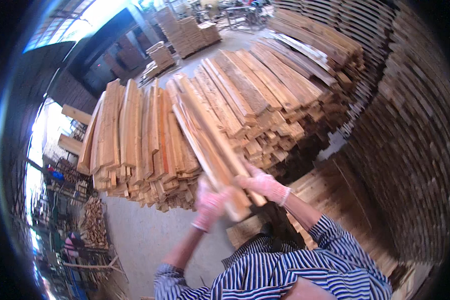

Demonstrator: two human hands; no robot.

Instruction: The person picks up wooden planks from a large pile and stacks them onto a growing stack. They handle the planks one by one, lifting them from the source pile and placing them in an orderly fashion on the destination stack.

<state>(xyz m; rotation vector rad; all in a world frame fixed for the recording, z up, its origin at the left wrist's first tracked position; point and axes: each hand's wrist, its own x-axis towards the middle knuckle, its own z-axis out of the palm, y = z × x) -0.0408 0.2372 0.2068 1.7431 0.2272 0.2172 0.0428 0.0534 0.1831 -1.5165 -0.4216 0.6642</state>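
Note:
Both my hands wear pink-and-white work gloves and grip long wooden boards at their near ends. My left hand (210, 203) is closed round the left edge of a wide board (206, 159), its fingers partly blurred. On the other side my right hand (265, 185) is closed on a narrower board (216, 127) that lies along the wide one. The boards slant away from me, their far ends over the gap between two lumber stacks. Directly left is a stack of planks (135, 130); a second stack of planks (255, 85) lies to the right.
A tall wall of stacked wood (415, 130) rises on the right. Beside me at lower right is a wooden surface (335, 200). Grey concrete floor (150, 245) shows at lower left, near a heap of wood pieces (94, 222). More piled boards (185, 35) stand far back.

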